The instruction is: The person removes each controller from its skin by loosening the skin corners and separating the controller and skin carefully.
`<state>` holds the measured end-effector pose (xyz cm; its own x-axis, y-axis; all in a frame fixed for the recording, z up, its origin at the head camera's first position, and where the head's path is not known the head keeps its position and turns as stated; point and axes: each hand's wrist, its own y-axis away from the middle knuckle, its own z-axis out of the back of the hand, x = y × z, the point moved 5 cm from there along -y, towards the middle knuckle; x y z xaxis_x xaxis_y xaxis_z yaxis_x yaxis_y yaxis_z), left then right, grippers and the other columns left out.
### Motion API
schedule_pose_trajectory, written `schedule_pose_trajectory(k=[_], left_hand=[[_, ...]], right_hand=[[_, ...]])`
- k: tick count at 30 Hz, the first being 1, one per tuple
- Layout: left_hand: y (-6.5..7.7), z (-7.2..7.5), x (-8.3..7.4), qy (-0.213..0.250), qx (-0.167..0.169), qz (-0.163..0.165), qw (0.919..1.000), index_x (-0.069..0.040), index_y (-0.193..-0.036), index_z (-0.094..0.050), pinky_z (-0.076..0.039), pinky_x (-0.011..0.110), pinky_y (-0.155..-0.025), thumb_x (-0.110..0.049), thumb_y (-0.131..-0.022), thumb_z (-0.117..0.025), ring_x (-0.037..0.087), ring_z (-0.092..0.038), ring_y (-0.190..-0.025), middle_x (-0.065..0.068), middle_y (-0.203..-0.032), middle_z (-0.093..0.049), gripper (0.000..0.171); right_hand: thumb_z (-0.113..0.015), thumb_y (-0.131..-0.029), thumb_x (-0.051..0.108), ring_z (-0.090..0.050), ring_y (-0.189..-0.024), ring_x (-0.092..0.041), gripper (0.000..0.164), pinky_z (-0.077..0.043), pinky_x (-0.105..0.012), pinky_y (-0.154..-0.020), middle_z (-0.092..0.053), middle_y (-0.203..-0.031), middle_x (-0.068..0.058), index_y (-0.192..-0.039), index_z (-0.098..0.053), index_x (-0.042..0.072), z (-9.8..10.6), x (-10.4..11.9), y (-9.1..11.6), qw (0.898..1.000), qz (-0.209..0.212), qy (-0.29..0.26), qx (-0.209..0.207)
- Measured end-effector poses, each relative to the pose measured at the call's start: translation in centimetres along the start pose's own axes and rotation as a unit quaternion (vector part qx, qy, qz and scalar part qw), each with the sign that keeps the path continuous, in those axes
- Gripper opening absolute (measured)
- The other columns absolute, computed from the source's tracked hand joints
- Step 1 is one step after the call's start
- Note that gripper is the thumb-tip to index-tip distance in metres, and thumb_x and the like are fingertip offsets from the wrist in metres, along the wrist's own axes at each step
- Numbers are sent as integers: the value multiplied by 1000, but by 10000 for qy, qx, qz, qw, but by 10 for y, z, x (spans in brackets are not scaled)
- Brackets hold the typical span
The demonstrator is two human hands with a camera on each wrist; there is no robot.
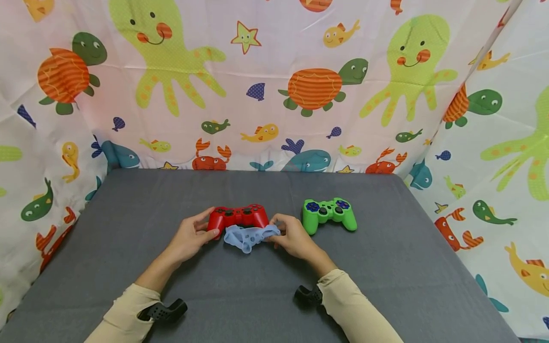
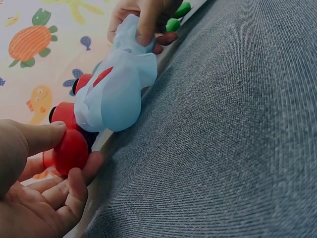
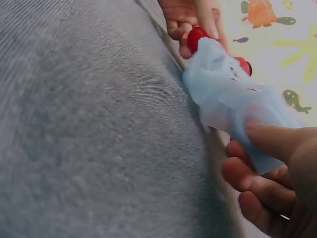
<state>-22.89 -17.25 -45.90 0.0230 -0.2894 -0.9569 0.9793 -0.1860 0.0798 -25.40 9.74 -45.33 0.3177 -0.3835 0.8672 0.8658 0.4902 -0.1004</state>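
The red game controller (image 1: 233,218) is located near the middle of the bench (image 1: 240,295), directly in front of the person, with its thumbsticks on the far side and its left handle in the left hand (image 1: 191,237). The grip of the left hand is closed around that handle, thumb on one side and fingers on the other. A light-blue translucent controller cover (image 1: 246,241), soft and crumpled, overlaps the near edge of the controller; it is not fitted over the left handle. The grip of the right hand (image 1: 295,237) pinches the right end of the cover between thumb and fingers; whether this hand also contacts the controller cannot be told. A green game controller (image 1: 330,216) with dark-blue button pads rests on the bench, apart from the red unit, just beyond the right hand, handles toward the person. Each wrist carries a black device, left (image 1: 167,312) and right (image 1: 308,295), at a beige sleeve cuff. A white curtain (image 1: 274,52) printed with sea animals stands behind the grey-covered bench and along both sides.
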Motion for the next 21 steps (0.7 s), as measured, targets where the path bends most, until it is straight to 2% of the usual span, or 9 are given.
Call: schedule_pose_trajectory(k=[3, 7, 14, 21], left_hand=[[0, 1, 0, 84, 44, -51, 9999, -10, -158, -35, -46, 23, -62, -8, -96, -68, 14, -62, -74, 29, -126, -64, 70], [-1, 2, 0, 111, 90, -138, 9998, -8, -157, -35, -49, 23, -65, -6, -96, -67, 15, -64, -75, 30, -123, -64, 69], [-2, 1, 0, -63, 92, -169, 9998, -10, -157, -35, -51, 23, -67, -6, -98, -65, 13, -64, -75, 28, -122, -65, 67], [-1, -1, 1, -119, 199, -171, 9996, -12, -159, -32, -50, 24, -65, -7, -98, -65, 13, -63, -74, 30, -128, -62, 69]], right_hand=[[-74, -87, -1, -66, -59, -20, 18, -51, -24, -58, -75, -81, -17, -97, -59, 3, 1, 2, 0, 9998, -37, -11, 215], [-75, -87, -1, -65, -61, -19, 21, -49, -24, -57, -75, -84, -17, -100, -58, 3, 2, 7, 0, 9989, -38, 21, 457], [-75, -88, 1, -57, -63, -9, 25, -47, -22, -59, -69, -78, -7, -103, -56, 4, 3, 7, 2, 9948, -150, 239, 977], [-78, -86, 4, -51, -62, -6, 30, -43, -20, -61, -59, -71, 3, -106, -55, 6, 3, 6, 3, 9923, -121, 416, 1157]])
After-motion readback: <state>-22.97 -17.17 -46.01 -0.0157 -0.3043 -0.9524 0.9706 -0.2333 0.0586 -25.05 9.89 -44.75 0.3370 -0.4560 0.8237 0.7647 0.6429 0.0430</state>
